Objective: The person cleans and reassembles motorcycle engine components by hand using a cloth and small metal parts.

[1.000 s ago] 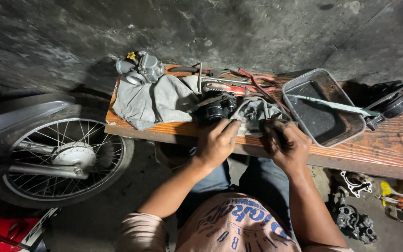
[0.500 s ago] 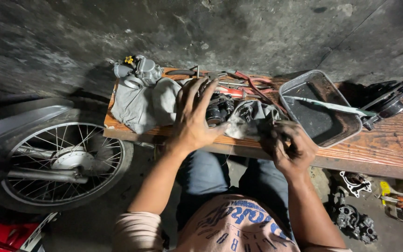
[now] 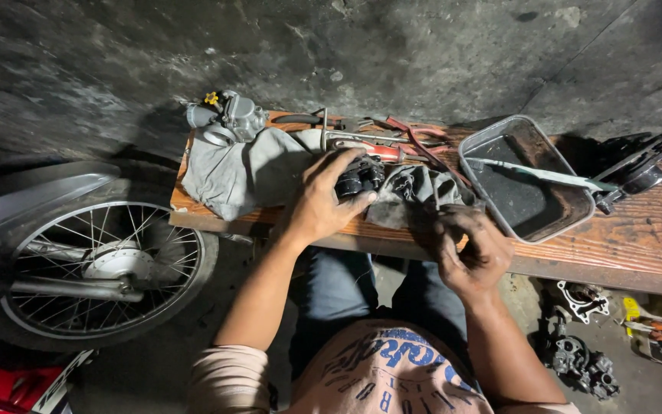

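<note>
Two hands, left hand (image 3: 322, 201) touching one dark part (image 3: 359, 177), two rags perhaps (image 3: 239, 172)

You have no packages, signs or screens on or around the wooden bench (image 3: 637, 253). One possible label: a small yellow tag (image 3: 631, 308) just below the bench's front edge at its right end, too small to confirm.

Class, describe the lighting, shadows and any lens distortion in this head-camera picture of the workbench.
Head view: light falls on the wooden bench and the grey cloth, the corners fall dark; the metal tray casts a shadow behind it; the wide lens bows the bench edge; left hand and right hand look sharp.
</note>
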